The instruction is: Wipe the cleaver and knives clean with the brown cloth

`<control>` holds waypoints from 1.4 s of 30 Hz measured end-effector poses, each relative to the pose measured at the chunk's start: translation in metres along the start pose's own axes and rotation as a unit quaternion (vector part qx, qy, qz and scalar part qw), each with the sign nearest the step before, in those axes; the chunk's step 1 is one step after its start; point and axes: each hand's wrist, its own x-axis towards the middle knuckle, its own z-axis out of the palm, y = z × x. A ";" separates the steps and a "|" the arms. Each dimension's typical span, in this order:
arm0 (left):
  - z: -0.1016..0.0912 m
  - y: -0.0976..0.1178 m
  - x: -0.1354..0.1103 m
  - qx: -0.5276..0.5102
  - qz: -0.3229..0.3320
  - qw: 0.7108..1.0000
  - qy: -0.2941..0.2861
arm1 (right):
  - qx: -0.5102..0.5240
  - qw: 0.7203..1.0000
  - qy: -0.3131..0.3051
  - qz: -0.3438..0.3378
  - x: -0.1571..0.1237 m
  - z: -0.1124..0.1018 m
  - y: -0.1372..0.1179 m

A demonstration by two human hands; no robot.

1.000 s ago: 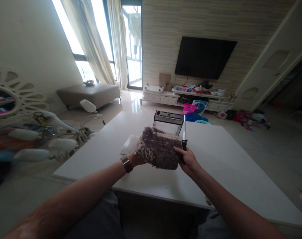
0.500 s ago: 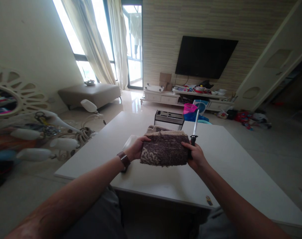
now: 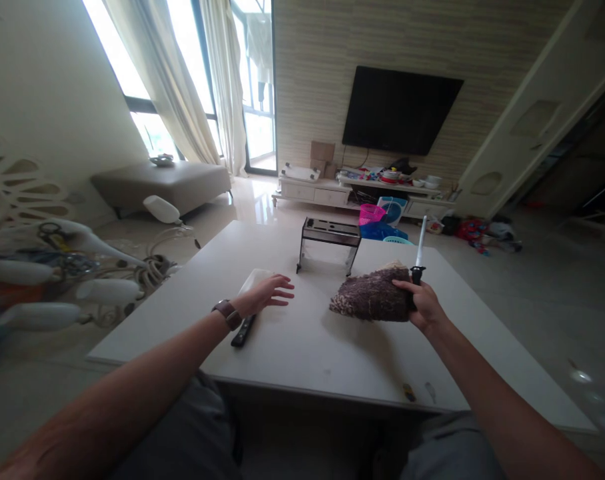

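My right hand grips a folded brown cloth with a pale pattern at one end, and the black handle of a sharpening steel. The steel's rod points up, and the cloth's left end hangs free above the white table. My left hand is open with its fingers spread, over a cleaver. The cleaver's black handle sticks out below the wrist and its pale broad blade shows behind the hand; the part between is hidden. Whether that hand touches the blade I cannot tell.
A knife stand with a slotted dark top is at the far side of the white table. Near the front edge is a small sticker. A fallen lamp-like fixture with white shades is on the left.
My left hand has let go of the cloth and moved left, its fingers now spread. My right hand has moved right with the cloth and the steel, and the cloth's left end droops.
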 end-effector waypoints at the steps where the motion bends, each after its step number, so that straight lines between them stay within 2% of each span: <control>1: -0.002 0.000 0.000 0.000 0.002 1.000 0.001 | -0.001 1.000 -0.008 0.015 0.003 -0.007 -0.004; 5: -0.008 0.002 -0.002 0.006 0.004 1.000 0.005 | -0.052 0.994 -0.029 0.096 0.018 -0.047 -0.008; 10: -0.014 0.004 -0.010 0.032 0.004 0.999 0.005 | -0.230 0.958 -0.005 0.170 0.029 -0.100 0.020; 14: -0.019 0.004 -0.016 0.059 0.008 0.998 0.000 | -0.281 0.944 0.015 0.171 0.027 -0.121 0.037; 17: -0.024 0.005 -0.017 0.095 0.006 0.995 0.015 | -0.299 0.945 0.025 0.128 0.028 -0.123 0.036; 21: -0.038 0.008 -0.014 0.170 0.024 0.984 0.041 | -0.308 0.949 0.044 0.046 0.034 -0.121 0.030; 23: -0.046 0.009 -0.014 0.190 0.040 0.979 0.055 | -0.331 0.942 0.058 -0.001 0.037 -0.119 0.025; 25: -0.051 0.009 -0.015 0.189 0.051 0.978 0.068 | -0.400 0.910 0.068 -0.087 0.037 -0.114 0.018; 28: -0.053 0.010 -0.019 0.183 0.061 0.978 0.083 | -0.497 0.828 0.061 -0.253 0.029 -0.099 0.005; 29: -0.052 0.010 -0.020 0.182 0.066 0.978 0.084 | -0.501 0.816 0.053 -0.285 0.025 -0.093 0.001; 30: -0.050 0.011 -0.020 0.182 0.071 0.977 0.082 | -0.494 0.815 0.043 -0.301 0.019 -0.086 -0.002; 34: -0.040 0.012 -0.016 0.200 0.091 0.973 0.064 | -0.448 0.841 0.020 -0.302 -0.007 -0.059 -0.007; 36: -0.034 0.012 -0.012 0.208 0.096 0.972 0.048 | -0.444 0.831 0.025 -0.334 -0.020 -0.048 -0.011; 38: -0.027 0.011 -0.008 0.210 0.099 0.972 0.025 | -0.458 0.801 0.032 -0.383 -0.030 -0.037 -0.018; 42: -0.013 0.008 0.000 0.238 0.106 0.965 -0.020 | -0.526 0.710 0.028 -0.467 -0.033 -0.013 -0.050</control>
